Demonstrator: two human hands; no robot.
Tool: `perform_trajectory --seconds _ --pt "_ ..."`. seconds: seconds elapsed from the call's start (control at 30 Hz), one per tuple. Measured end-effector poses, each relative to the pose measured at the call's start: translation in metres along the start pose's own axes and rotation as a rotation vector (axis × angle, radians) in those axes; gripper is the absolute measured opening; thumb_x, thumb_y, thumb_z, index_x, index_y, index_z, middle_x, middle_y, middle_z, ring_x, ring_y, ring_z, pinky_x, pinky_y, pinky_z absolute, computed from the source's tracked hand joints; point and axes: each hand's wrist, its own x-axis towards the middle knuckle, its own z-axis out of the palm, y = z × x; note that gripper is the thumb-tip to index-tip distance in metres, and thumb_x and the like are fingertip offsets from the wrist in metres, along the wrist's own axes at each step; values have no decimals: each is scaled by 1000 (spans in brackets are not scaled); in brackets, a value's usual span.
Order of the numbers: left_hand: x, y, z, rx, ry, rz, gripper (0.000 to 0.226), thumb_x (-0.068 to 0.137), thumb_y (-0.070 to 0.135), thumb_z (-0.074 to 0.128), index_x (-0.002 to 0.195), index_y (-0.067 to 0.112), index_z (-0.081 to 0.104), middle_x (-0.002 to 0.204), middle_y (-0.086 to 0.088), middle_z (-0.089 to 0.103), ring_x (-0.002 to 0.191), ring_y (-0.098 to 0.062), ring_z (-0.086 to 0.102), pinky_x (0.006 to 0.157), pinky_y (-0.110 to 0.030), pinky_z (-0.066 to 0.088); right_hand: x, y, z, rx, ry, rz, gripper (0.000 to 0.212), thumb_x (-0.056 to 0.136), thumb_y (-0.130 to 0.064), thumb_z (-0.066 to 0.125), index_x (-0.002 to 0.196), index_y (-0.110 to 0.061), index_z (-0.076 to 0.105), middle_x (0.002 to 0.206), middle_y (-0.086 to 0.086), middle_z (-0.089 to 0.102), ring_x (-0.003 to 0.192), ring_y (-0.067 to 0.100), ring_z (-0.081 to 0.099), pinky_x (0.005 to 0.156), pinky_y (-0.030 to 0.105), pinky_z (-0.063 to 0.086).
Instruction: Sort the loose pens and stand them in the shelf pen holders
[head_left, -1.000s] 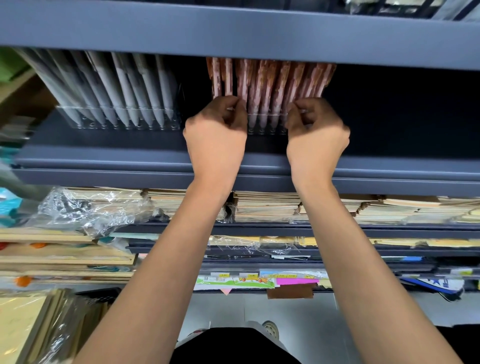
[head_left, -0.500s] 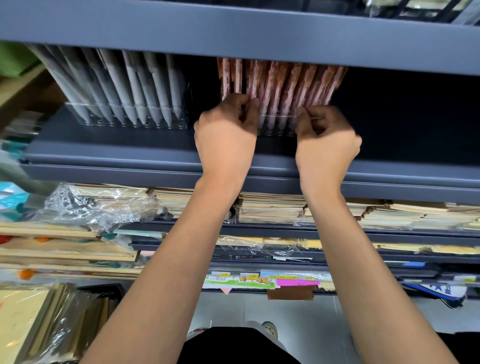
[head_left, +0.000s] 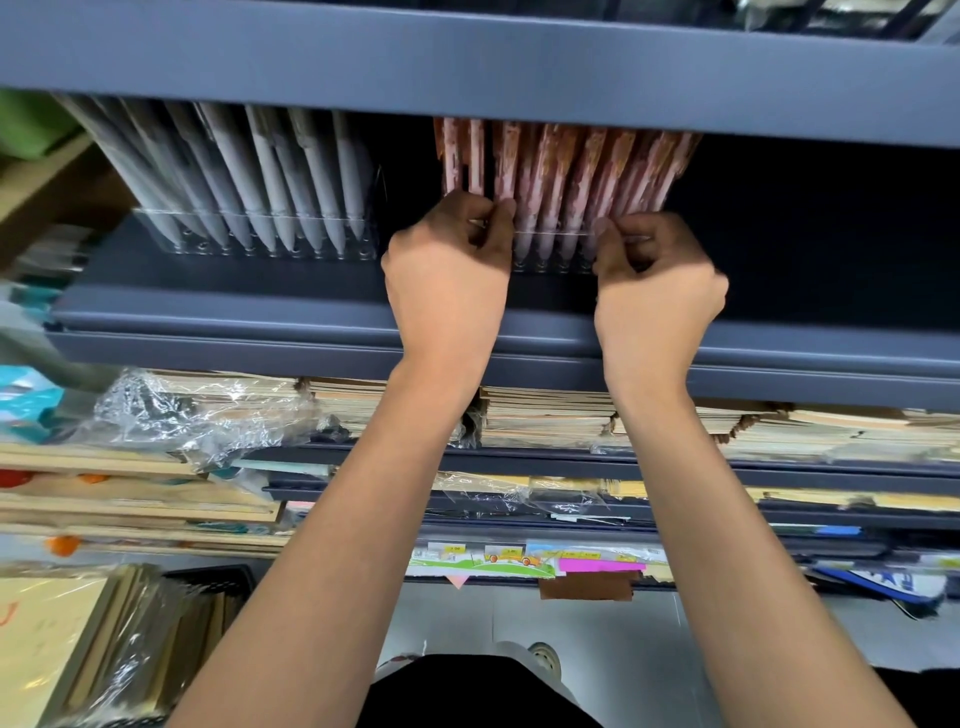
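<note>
On the dark blue shelf (head_left: 260, 312) stand two clear pen holders. The right holder (head_left: 553, 252) is packed with several pink patterned pens (head_left: 571, 171). My left hand (head_left: 449, 275) pinches the holder's left end with curled fingers. At the holder's right end my right hand (head_left: 657, 291) grips its clear rim. The left holder (head_left: 254, 236) carries several grey pens (head_left: 270, 166), leaning to the left. The pens' tops are hidden behind the upper shelf's front edge.
The upper shelf edge (head_left: 467, 67) hangs low over the pens. The shelf space right of the pink pens is dark. Below are stacks of paper goods (head_left: 545, 415), crumpled clear plastic wrap (head_left: 197, 415) and coloured labels (head_left: 530, 564). Wrapped boards (head_left: 104, 649) stand at lower left.
Both hands stay on the ends of the pink pens' holder. They sit slightly further right and lower in the frame, along with the shelf, as the head camera moved.
</note>
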Motion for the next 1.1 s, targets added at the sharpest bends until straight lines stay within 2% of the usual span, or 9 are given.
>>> perform_trajectory --seconds 0.13,0.23,0.5,0.73,0.97,1.1 --pt "-3 5 -4 -11 76 2 24 87 33 68 76 13 73 64 -1 71 60 -26 67 59 -38 52 0 0 0 0 3 0 18 88 -33 63 87 -16 70 68 -4 68 56 14 61 56 31 50" --pt "-2 4 -11 -15 102 -27 19 86 35 68 85 16 72 66 4 70 62 -21 67 61 -37 54 0 0 0 -1 4 0 18 88 -33 63 87 -16 70 67 -3 68 57 15 62 56 31 50" --pt "9 2 -12 105 58 35 23 87 36 66 90 15 74 71 -7 72 68 -32 68 63 -41 54 -1 -1 -1 -5 2 3 19 88 -34 63 88 -17 70 69 -4 68 59 15 63 59 32 52" --pt "8 0 -14 88 91 59 21 88 32 66 90 12 73 73 -4 73 68 -27 68 63 -41 54 -1 -2 -1 -5 2 -3 18 88 -33 63 87 -17 70 69 -4 68 59 15 63 58 29 49" --pt "4 0 -16 132 85 102 17 89 24 64 94 12 74 76 -7 73 68 -30 68 64 -42 54 -2 -3 -2 -16 2 -5 17 88 -33 62 87 -17 69 68 -3 68 58 15 62 57 27 46" --pt "4 2 -17 136 86 102 16 88 23 63 94 13 74 74 -6 73 67 -30 68 63 -41 54 -2 -2 -1 -7 -2 -5 17 88 -33 62 87 -17 69 68 -2 68 58 15 63 58 31 50"
